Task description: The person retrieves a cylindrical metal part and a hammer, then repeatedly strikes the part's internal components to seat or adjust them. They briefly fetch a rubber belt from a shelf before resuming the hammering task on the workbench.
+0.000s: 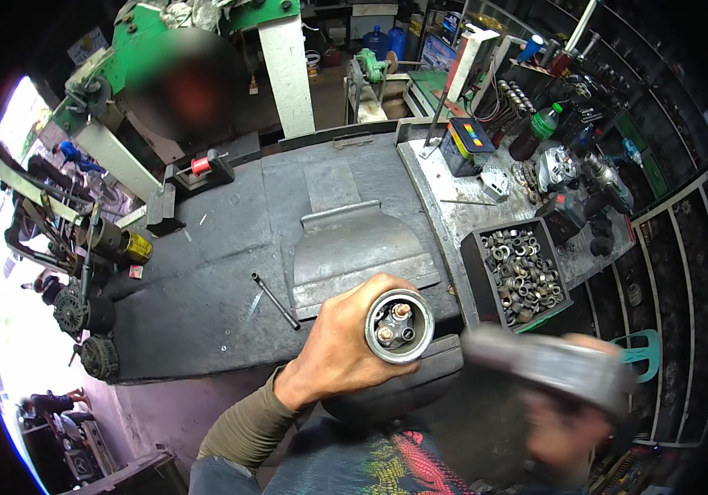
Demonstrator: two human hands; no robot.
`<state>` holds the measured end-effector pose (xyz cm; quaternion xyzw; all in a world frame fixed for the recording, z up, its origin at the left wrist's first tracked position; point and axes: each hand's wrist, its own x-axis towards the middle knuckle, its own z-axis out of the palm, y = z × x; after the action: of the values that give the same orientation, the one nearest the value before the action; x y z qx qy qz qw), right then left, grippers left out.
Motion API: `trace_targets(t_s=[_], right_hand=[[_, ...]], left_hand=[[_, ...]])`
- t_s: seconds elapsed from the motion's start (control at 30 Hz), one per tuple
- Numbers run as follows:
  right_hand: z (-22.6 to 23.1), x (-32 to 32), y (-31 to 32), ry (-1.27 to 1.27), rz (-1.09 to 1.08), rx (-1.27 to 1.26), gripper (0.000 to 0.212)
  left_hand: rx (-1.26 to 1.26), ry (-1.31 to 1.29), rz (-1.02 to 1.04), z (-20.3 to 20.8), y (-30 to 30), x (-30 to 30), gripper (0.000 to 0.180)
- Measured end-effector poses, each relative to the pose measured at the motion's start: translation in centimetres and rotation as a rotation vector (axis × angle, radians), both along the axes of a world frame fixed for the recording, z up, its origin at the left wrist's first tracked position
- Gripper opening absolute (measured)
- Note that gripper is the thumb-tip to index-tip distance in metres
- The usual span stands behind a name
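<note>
My left hand [337, 346] is wrapped round a starter solenoid [403, 358], a round metal can with its open end facing up. Inside its rim sit copper-coloured terminals and a small dark round hole. Out to the right, my right hand [564, 429] is smeared by motion and grips a grey metal part [568, 367] with a narrow end pointing left; its exact kind is too blurred to tell. Just beyond the left hand lies a broad grey bench vise [362, 247], its near jaw partly hidden below the hand.
A thin metal rod [275, 301] lies on the dark workbench [197, 305]. To the right, a tray of metal rings [523, 272] stands near a battery [465, 147], a bottle [535, 132] and a power drill [609, 183]. Alternator-like parts [82, 313] line the left edge.
</note>
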<state>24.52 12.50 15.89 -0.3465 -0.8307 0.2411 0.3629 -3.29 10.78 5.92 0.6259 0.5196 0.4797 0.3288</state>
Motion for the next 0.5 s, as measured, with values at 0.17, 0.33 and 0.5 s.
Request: trace_targets(t_s=[0.17, 0.33, 0.5], right_hand=[[0.8, 0.5, 0.5, 0.039, 0.171, -0.091, 0.05], [-2.3, -1.3, -0.4, -0.468, 0.047, 0.114, 0.025], [-3.8, 0.7, -2.7, 0.097, -0.233, -0.332, 0.038]], left_hand=[[0.032, -0.025, 0.001, -0.5, -0.1, -0.2, 0.062], [0.034, -0.033, 0.018, -0.5, -0.1, 0.2, 0.06], [0.094, -0.343, -0.005, 1.9, 0.2, 0.4, 0.061]])
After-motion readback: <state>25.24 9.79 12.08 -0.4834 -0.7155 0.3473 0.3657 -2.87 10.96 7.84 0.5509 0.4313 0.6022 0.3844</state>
